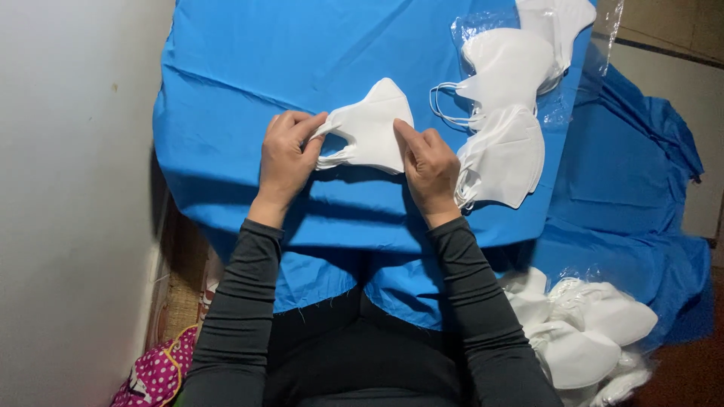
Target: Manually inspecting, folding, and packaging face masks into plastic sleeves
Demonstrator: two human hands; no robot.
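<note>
A folded white face mask [369, 128] lies on a table under a blue cloth [249, 83]. My left hand [286, 154] pinches its ear loop and left edge. My right hand [428, 166] presses fingers on the mask's right lower edge. Both arms wear dark grey sleeves.
A stack of white masks [504, 147] lies just right of my right hand, with more on clear plastic [520, 53] at the table's far right. Another pile of masks in plastic [584, 339] sits low at my right. A pale wall [68, 188] is at left, with a pink dotted bag [154, 373] below.
</note>
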